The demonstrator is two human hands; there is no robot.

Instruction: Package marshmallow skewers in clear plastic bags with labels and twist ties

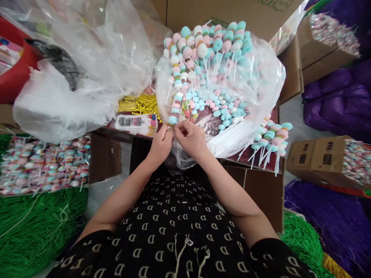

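Cardboard box (261,195) top, near edge: left hand (160,146) and right hand (191,139) closed in a pinch on the lower end of a pastel candy skewer (174,110), at the rim of a clear plastic bag (261,77), just right of gold twist ties (137,106).

Left hand (160,144) and right hand (191,139) are getting pretty boxed in: bagged candy skewers (208,65) are walling off ahead, a crumpled plastic bag (72,92) is crowding the left, and open floor (292,119) is only showing past the cardboard box (262,197).
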